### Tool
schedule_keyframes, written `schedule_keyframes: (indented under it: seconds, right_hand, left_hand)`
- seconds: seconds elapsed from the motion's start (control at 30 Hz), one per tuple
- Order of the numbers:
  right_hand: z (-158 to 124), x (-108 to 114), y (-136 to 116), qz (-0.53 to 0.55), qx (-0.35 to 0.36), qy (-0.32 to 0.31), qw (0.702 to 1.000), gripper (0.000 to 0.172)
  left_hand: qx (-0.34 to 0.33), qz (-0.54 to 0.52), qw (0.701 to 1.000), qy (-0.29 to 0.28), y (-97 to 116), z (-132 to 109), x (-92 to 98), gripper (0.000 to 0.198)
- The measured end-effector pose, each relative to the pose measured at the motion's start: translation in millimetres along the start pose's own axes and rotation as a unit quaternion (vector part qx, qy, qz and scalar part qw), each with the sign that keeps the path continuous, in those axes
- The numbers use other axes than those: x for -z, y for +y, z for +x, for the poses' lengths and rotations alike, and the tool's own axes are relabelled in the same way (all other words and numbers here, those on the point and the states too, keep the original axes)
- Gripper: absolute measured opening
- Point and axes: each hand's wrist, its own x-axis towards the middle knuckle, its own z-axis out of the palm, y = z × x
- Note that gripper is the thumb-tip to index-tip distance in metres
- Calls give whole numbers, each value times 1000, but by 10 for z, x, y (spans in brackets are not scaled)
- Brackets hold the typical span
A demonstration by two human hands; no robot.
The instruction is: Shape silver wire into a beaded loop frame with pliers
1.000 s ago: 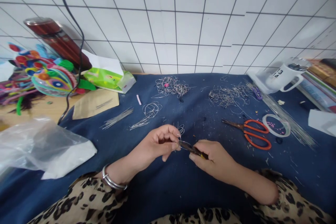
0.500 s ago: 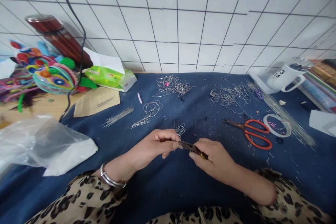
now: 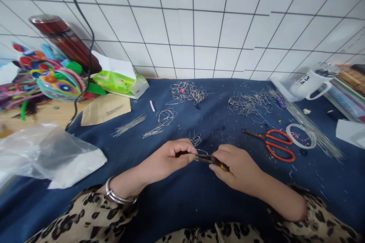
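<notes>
My left hand (image 3: 171,156) is curled in a pinch over the blue cloth (image 3: 176,205), holding a thin bent wire (image 3: 202,152) at the tip of the pliers. My right hand (image 3: 235,165) is wrapped round small dark pliers (image 3: 207,158) with a yellow grip, their jaws pointing left toward my left fingertips. The two hands almost touch. A small looped wire piece (image 3: 195,138) lies just beyond them on the cloth.
Orange-handled scissors (image 3: 270,142) and a tape roll (image 3: 301,136) lie to the right, a white mug (image 3: 312,81) behind them. Wire tangles (image 3: 186,93) and straight wire bundles (image 3: 129,125) are scattered further back. A clear plastic bag (image 3: 45,155) sits left, colourful crafts (image 3: 57,83) beyond.
Both hands have stayed in place and drawn slightly closer together. My right hand has shifted a little left and up along the pliers.
</notes>
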Motion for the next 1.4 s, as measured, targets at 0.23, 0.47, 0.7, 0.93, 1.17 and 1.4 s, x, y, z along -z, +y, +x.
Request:
schedule_keyframes:
  seconds: [0.23,0.47,0.7,0.93,1.17,1.4]
  right_hand:
    - [-22,45,-28,-161,21,44,986,15]
    - [-38,42,-34,-235,35,60,969,16]
    - [-43,25,-38,-261,28,49,964,17]
    - [-39,8,-38,-247,16,39,968,14]
    - [-41,-4,-48,-243,8,35,969,9]
    - [-46,-2,-49,-232,1,28,972,8]
  left_hand:
    - [-33,75,997,-3,-9,5,-8,17]
    - [-41,91,995,5,-17,12,-10,16]
    - [-33,99,995,-3,-14,8,-5,17]
    - [-41,105,994,-6,4,14,-5,16]
    - [-50,107,993,-10,-33,9,-1,16]
    - [-56,112,992,-8,3,-7,-8,16]
